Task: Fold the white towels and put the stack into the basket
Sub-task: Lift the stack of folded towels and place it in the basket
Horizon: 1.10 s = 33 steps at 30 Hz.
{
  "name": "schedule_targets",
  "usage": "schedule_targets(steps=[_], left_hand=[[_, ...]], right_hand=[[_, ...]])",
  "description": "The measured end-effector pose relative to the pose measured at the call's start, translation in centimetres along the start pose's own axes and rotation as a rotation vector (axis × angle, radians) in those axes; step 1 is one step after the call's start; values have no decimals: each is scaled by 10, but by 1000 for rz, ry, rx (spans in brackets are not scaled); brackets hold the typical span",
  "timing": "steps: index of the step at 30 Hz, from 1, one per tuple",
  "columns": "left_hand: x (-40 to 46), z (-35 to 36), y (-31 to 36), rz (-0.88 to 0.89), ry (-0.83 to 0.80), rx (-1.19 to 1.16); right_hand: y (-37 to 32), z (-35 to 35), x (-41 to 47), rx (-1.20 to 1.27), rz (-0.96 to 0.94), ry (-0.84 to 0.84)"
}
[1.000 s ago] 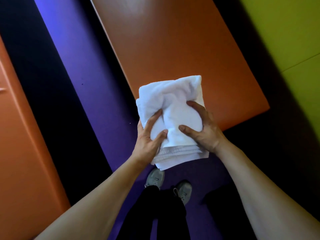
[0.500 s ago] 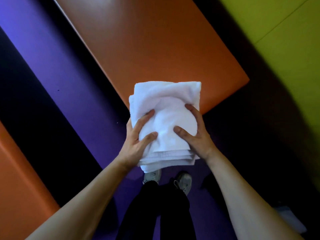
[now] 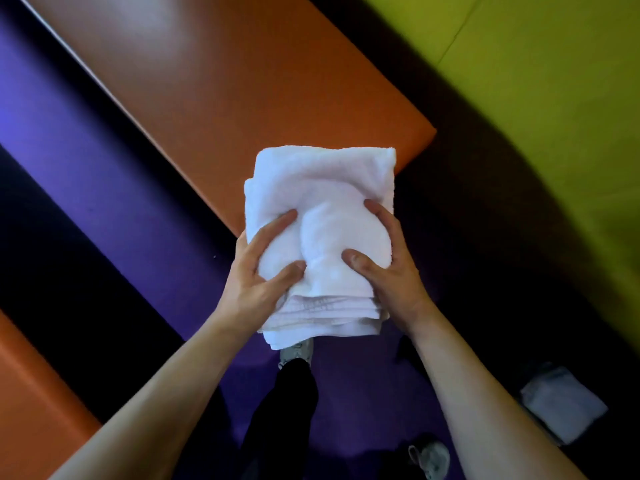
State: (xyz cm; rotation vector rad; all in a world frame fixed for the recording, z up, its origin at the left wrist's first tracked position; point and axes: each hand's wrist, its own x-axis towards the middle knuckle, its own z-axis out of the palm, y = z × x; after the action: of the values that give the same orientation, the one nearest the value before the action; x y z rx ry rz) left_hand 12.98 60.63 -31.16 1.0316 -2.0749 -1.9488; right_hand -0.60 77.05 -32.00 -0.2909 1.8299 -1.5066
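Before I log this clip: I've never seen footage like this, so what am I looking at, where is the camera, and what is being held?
The camera sits on a person's head, looking down at their own arms. No machine is involved. The left hand and right hand grip a stack of folded white towels from either side, in the air above the purple floor. Behind it is an orange padded bench. A pale folded item lies low on the right; I cannot tell what it is. No basket shows.

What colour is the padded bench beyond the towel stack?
Orange; the bench shows clearly in the head view, behind the white towel stack.
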Motion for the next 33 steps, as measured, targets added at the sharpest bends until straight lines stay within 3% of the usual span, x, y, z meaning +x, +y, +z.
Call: schedule_targets(steps=[13,24,28,33], left_hand=[[-102,236,21,160,-303,154],[-223,468,-59,32,-614,234],[-226,526,-104,13,-715,297],[-176,582,-157,75,-744,401]], right_hand=[[57,-217,-184,81,-9,291],[203,-376,-378,360,146,572],[270,-406,-399,385,186,658],[353,-439,-356,448,160,723]])
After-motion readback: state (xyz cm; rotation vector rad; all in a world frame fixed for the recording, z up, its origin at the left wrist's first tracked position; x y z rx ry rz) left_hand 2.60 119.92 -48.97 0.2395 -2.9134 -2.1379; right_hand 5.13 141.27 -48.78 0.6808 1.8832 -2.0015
